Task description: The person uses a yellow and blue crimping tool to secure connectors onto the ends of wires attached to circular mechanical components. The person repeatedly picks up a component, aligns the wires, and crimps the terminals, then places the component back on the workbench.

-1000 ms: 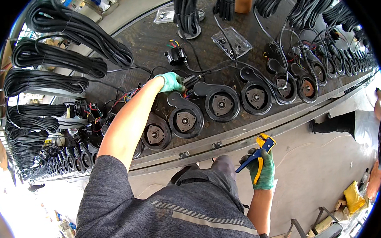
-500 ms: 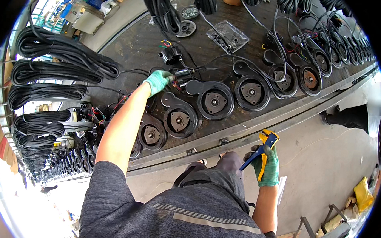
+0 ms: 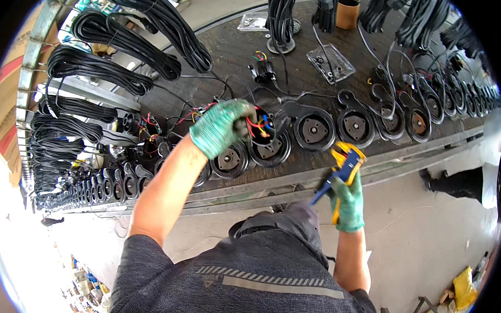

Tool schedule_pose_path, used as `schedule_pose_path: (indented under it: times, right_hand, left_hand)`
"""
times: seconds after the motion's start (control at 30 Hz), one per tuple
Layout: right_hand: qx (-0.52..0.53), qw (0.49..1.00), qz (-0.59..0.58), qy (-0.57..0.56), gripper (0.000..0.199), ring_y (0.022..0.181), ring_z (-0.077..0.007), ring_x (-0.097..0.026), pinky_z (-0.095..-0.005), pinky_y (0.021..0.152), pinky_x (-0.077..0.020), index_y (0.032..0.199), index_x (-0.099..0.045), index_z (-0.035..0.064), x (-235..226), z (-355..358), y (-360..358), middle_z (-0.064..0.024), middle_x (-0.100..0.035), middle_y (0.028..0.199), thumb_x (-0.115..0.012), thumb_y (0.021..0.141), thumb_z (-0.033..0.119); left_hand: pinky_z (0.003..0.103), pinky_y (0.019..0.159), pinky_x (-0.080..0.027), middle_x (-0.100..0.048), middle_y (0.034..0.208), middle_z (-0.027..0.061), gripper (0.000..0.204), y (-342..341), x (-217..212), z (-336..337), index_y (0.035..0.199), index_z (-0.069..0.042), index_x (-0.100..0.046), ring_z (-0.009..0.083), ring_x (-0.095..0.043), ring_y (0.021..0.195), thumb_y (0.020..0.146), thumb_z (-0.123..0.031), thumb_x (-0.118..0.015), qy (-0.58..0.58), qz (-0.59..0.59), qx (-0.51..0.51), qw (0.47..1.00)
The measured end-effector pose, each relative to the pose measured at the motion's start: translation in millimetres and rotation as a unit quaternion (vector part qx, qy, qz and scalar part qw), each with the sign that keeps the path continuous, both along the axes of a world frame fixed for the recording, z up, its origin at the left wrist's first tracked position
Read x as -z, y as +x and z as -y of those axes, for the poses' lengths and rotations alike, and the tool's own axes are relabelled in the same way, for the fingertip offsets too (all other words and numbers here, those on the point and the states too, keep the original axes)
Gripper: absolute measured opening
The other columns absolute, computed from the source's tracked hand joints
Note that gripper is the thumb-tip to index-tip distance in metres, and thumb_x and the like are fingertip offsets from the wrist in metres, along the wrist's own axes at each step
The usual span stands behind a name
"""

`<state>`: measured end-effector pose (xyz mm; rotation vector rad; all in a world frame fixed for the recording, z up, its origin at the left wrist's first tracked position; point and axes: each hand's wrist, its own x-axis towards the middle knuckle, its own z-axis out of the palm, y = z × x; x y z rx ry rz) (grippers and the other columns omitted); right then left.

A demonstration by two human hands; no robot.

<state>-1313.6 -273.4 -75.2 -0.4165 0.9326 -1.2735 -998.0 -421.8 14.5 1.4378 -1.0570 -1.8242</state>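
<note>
In a green glove, my left hand (image 3: 222, 128) grips a black round housing (image 3: 264, 136) above the bench, its open end showing red, blue and yellow wires. The far part of the housing is covered by my fingers. My right hand (image 3: 347, 204), gloved alike, is closed round a wire stripper (image 3: 349, 164) with blue and yellow handles, held upright past the bench's near edge. Below and beside the housing lie black round bases (image 3: 312, 130) with a metal plate in the middle of each. A second black housing with wires (image 3: 262, 71) rests farther back.
Coiled black cables (image 3: 129, 45) hang along the left and far sides. A clear tray of small parts (image 3: 330, 64) stands at the back near an orange-brown container (image 3: 347, 12). A metal rail (image 3: 392, 150) edges the bench. Another person's leg (image 3: 458, 183) shows at right.
My left hand has lifted the black housing off the bench and drawn it nearer, wires now facing up. The wire stripper has risen a little toward the bench. The view has shifted left.
</note>
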Motion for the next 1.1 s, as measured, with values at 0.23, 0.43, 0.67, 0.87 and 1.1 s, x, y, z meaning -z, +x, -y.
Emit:
schedule_pose_path:
  times: [0.23,0.43,0.67,0.87,1.1]
  right_hand:
    - [-0.042,0.986,-0.126,-0.104,0.088,0.097,-0.0102,-0.059,-0.0269,0.088,-0.0540,0.162,-0.018,0.0043,-12.3,-7.9,78.3,-0.0035,-0.059,0.115,-0.068,0.092,-0.004]
    - [-0.046,0.983,-0.155,-0.084,0.069,0.096,-0.0083,-0.058,-0.0240,0.086,-0.0525,0.156,-0.031,0.0038,-29.2,-18.3,96.5,-0.0014,-0.057,0.117,-0.064,0.095,-0.003]
    - [-0.005,0.973,-0.214,-0.083,0.070,0.098,-0.0092,-0.057,-0.0225,0.088,-0.0501,0.155,-0.032,0.0038,-18.2,-20.8,120.2,-0.0027,-0.058,0.120,-0.065,0.094,-0.004]
    - [0.005,0.958,-0.264,-0.108,0.067,0.105,-0.0113,-0.061,-0.0271,0.092,-0.0539,0.149,-0.039,0.0058,-16.7,-14.2,141.0,-0.0037,-0.061,0.122,-0.069,0.090,-0.007]
    - [0.036,0.928,-0.328,-0.176,0.069,0.117,-0.0114,-0.060,-0.0276,0.098,-0.0516,0.151,-0.040,0.0067,-12.6,-9.1,149.1,-0.0048,-0.062,0.132,-0.065,0.090,-0.011]
  left_hand:
    - [0.039,0.080,-0.059,-0.068,0.093,0.0086,0.013,-27.0,49.4,-65.8,0.096,-0.008,-0.067,0.0251,-0.070,0.089,0.096,-0.021,-0.064,0.094,-0.218,-0.113,0.965]
    - [0.033,0.061,-0.054,-0.064,0.076,0.0042,0.019,-4.7,56.5,-79.3,0.101,-0.006,-0.066,0.0189,-0.063,0.066,0.103,-0.023,-0.059,0.092,-0.236,-0.075,0.965]
    - [0.032,0.058,-0.043,-0.052,0.071,-0.0008,0.016,-3.5,67.5,-95.1,0.109,-0.009,-0.063,0.0160,-0.049,0.060,0.102,-0.023,-0.062,0.122,-0.309,-0.086,0.939]
    - [0.030,0.056,-0.042,-0.048,0.069,-0.0030,0.025,-6.9,73.0,-96.8,0.120,-0.005,-0.064,0.0129,-0.044,0.057,0.104,-0.024,-0.057,0.137,-0.325,-0.066,0.933]
    - [0.031,0.059,-0.049,-0.057,0.073,-0.0014,0.022,-10.1,72.6,-102.4,0.121,-0.005,-0.065,0.0145,-0.055,0.061,0.104,-0.017,-0.058,0.089,-0.320,-0.050,0.942]
